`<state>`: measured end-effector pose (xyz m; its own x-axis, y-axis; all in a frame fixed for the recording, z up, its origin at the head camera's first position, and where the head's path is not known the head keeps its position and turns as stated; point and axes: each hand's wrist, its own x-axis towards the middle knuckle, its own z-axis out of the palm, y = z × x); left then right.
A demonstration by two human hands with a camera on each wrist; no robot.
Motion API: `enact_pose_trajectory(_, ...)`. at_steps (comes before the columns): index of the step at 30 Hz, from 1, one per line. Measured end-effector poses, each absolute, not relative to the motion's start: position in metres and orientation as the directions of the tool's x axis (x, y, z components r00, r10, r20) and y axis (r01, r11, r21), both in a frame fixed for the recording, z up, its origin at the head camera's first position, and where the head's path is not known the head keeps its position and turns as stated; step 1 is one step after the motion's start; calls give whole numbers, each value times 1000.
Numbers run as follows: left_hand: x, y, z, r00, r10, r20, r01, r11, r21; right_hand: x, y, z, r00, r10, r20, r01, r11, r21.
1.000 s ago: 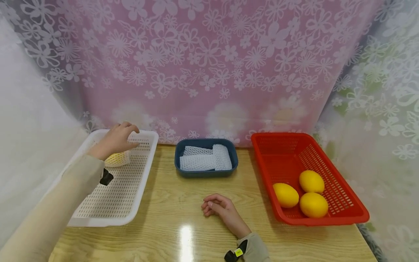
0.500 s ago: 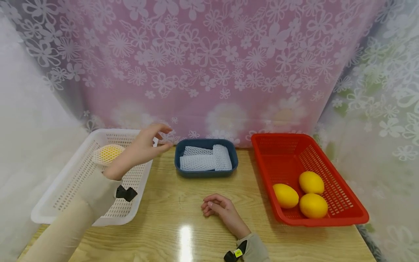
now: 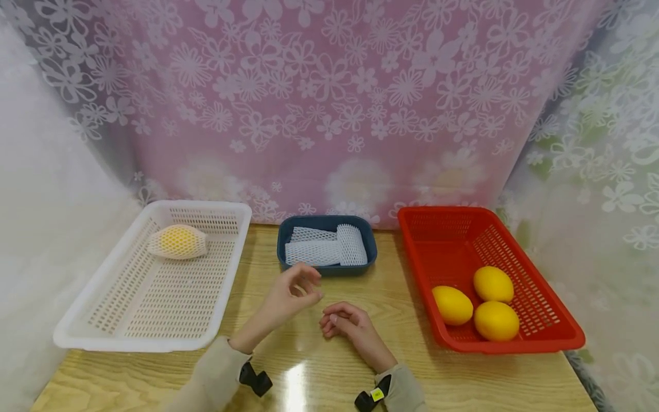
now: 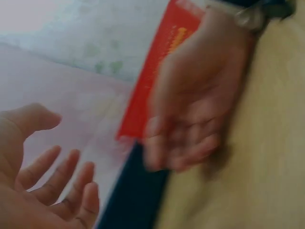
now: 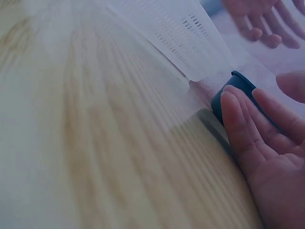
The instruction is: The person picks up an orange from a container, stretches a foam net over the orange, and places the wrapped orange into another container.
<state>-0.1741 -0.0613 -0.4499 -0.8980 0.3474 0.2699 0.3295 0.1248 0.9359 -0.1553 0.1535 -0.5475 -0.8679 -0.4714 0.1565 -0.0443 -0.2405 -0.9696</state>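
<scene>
so your left hand (image 3: 282,298) is relaxed, empty; foam sleeves (image 3: 313,253) in the blue tub (image 3: 340,271) look squishy, pinch an end. right hand (image 3: 354,329): loose, empty too. fruits (image 3: 493,284) in the red basket (image 3: 448,210) seem firm, cup their middles.

Curtained-off spot at a wood table (image 3: 453,380); kind of building could not be told. White sheet (image 3: 46,189) hung well left of the left hand (image 3: 284,300), flowered sheet (image 3: 615,220) well right of the right hand (image 3: 356,332), pink floral curtain (image 3: 319,114) beyond both.
</scene>
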Motion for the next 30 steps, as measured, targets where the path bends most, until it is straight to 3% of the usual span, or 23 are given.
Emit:
enact_pose_trajectory(5, -163, -37, -500, -918, 326, 224, 218, -55, 974, -155, 153, -546, -899, -369, 237, -167, -210, -963)
enact_pose_trajectory(10, -157, -28, -526, -917, 341, 205, 160, -156, 975, -156, 154, -546, -905, -274, 324, -289, -162, -944)
enact_pose_trajectory(17, -157, -25, -542, -880, 406, 248, 176, -208, 962, -154, 155, -538, -936, -207, 284, -268, -102, -958)
enact_pose_trajectory(21, -158, -25, -547, -855, 442, 270, 217, -169, 962, -148, 158, -516, -949, -215, 231, -231, -28, -973)
enact_pose_trajectory(26, -156, -25, -550, -824, 508, 251, 277, -24, 961, -138, 178, -467, -919, -274, 282, -318, 96, -943)
enact_pose_trajectory(30, -155, -24, -549, -810, 531, 248, 294, 3, 956, -134, 208, -428, -908, -270, 322, -390, 260, -883)
